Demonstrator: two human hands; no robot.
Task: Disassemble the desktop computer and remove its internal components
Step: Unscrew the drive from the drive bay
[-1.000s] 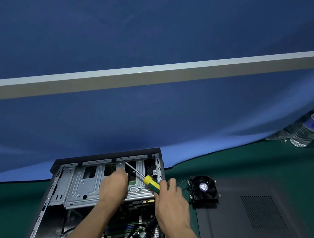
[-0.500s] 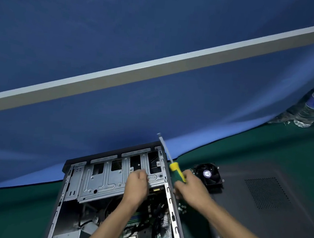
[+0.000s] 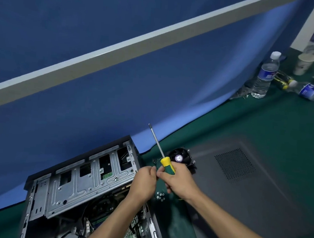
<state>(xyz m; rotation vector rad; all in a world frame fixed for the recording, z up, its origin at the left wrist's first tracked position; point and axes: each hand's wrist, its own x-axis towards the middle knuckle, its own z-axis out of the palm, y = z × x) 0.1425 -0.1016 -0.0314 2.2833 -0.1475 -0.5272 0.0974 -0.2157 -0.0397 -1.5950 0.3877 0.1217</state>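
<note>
Green tabletop held open grey metal computer case; right hand gripped yellow-green handled screwdriver, left hand curled beside it, contents unclear.

Repair workbench (green mat, blue backdrop).

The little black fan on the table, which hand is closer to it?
Right. The right hand, gripping the screwdriver, sits just in front of the fan. The left hand is farther away, beside the computer case.
</note>
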